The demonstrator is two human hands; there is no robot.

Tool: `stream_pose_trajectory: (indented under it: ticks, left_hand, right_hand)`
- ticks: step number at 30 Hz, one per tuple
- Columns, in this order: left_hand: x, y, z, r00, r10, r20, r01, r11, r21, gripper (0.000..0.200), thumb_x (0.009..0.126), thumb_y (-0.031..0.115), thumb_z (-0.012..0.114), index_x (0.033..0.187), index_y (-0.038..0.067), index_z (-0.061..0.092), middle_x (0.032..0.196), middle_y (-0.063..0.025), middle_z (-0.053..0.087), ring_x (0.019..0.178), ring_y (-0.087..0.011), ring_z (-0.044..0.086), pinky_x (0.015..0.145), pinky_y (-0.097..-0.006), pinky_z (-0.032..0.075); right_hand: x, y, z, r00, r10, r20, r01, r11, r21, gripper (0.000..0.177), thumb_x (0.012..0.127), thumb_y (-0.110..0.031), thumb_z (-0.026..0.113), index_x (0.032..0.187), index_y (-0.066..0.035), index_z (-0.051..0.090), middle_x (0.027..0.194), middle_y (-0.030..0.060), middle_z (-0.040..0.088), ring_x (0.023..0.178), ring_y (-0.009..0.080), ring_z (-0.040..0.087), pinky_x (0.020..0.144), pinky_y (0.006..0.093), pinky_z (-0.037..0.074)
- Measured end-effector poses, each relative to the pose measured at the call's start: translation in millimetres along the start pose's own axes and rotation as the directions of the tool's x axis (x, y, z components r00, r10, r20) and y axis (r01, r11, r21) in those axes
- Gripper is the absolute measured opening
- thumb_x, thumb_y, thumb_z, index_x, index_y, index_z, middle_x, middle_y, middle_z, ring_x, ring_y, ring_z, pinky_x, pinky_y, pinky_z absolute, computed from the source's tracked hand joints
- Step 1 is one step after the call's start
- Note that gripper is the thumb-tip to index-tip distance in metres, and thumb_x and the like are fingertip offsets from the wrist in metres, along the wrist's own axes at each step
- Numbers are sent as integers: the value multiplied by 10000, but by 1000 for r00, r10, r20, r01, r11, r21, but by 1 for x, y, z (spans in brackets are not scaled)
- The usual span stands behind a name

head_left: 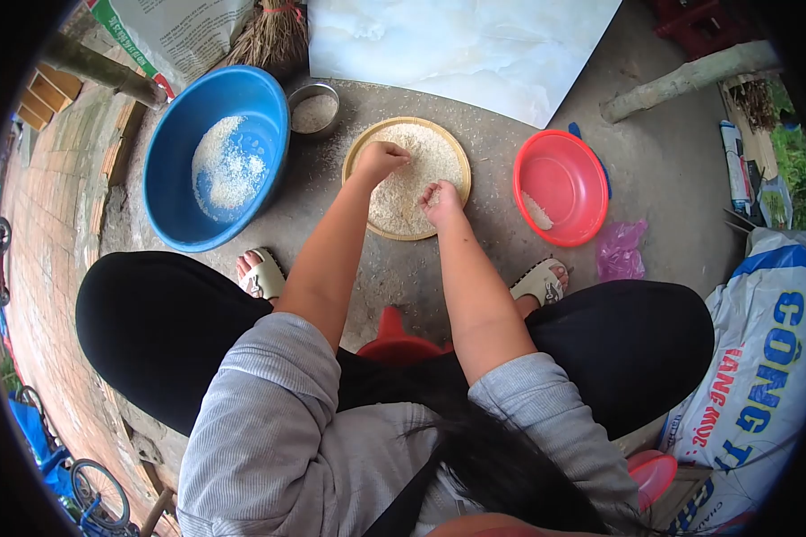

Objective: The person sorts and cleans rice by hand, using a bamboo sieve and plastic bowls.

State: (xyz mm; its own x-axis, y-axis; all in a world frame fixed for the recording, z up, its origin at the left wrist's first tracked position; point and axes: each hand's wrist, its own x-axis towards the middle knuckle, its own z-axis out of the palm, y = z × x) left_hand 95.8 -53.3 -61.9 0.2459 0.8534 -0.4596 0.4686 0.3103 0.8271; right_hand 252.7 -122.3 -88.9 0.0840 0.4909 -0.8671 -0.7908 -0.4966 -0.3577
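Big blue basin (175, 210) off to the left, thin layer of rice in it, probably parked there for easy reach. Round flat tray (353, 163) dead centre on the concrete between both feet, spread with rice (421, 148), shallow enough for spotting single grains. Red bowl (569, 179) on the right, just a smear inside, handy for that side. Small metal bowl (314, 111) tucked between basin and tray. Left hand (381, 161) and right hand (441, 204) down on the tray's rice, fingers bunched narrow, tips in the grain. Can't tell if anything pinched.

Two basins (177, 210) (564, 179), one rice tray (462, 170), one metal bowl (335, 97), two sandals (261, 279) (539, 283), two hands (381, 161) (441, 202).
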Motion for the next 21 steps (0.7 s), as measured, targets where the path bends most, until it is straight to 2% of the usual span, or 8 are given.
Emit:
stream_pose_trajectory:
  ticks: [1, 3, 7, 13, 15, 17, 19, 21]
  left_hand:
    - [-6, 9, 0, 1000, -1, 1, 1, 1000, 2, 291, 723, 142, 694, 998, 62, 644, 931, -81, 639, 813, -175, 606, 724, -287, 501]
    - [-16, 24, 16, 841, 507, -187, -276, 702, 657, 441, 718, 179, 683, 1143, 132, 574, 1192, -102, 535, 1037, -268, 526, 901, -352, 438]
    - [-6, -13, 60, 828, 560, -18, -393, 604, 693, 450, 716, 160, 642, 1159, 159, 560, 1283, -83, 461, 1137, -307, 439, 947, -356, 391]
    - [-3, -21, 39, 947, 232, -221, -160, 940, 301, 238, 730, 68, 652, 966, 97, 639, 855, -36, 645, 718, -204, 610, 687, -292, 496]
    - [12, -21, 23, 999, -35, 2, 29, 784, -620, 150, 770, 91, 649, 918, 65, 645, 824, -16, 641, 719, -158, 600, 675, -283, 494]
    - [1, 14, 8, 997, 35, 75, 19, 788, -615, 182, 783, 98, 646, 957, 45, 641, 867, -9, 640, 743, -130, 595, 679, -280, 494]
    - [-10, 48, -4, 860, 126, 495, 0, 969, -246, 302, 770, 133, 665, 1059, 62, 613, 928, -26, 641, 792, -140, 598, 688, -267, 492]
    - [-5, 55, -9, 865, 128, 486, -209, 971, 115, 386, 732, 234, 703, 1081, 96, 613, 1002, -59, 635, 870, -205, 604, 737, -304, 490]
  right_hand:
    - [1, 0, 0, 1000, -5, -10, 5, 1000, -3, 167, 872, -224, 430, 775, -89, 450, 681, 24, 452, 580, 142, 434, 600, 317, 434]
    - [4, 1, 0, 1000, -12, -23, 12, 1000, -5, 159, 867, -214, 433, 772, -88, 450, 694, 25, 455, 587, 144, 439, 606, 321, 437]
    - [9, 6, 0, 1000, -16, 11, 17, 997, -72, 143, 848, -200, 431, 767, -84, 453, 696, 33, 461, 598, 150, 448, 596, 327, 439]
    - [7, 6, -1, 999, -35, 31, 38, 994, -100, 165, 846, -224, 422, 781, -77, 456, 709, 58, 471, 619, 167, 471, 624, 336, 456]
    - [8, 6, -2, 998, -33, 50, 37, 997, -70, 169, 846, -229, 421, 789, -74, 456, 717, 64, 473, 634, 174, 483, 645, 341, 468]
    - [2, 3, 0, 993, -7, 117, 1, 999, 53, 165, 854, -223, 421, 805, -69, 451, 751, 72, 487, 669, 188, 502, 686, 351, 487]
    - [0, 1, 3, 985, -15, 172, -10, 990, 141, 173, 862, -228, 415, 808, -67, 450, 766, 76, 492, 682, 194, 508, 703, 352, 491]
    - [-3, 1, 6, 975, -29, 219, -23, 973, 231, 182, 870, -233, 410, 812, -65, 448, 782, 81, 497, 694, 201, 513, 721, 352, 495]
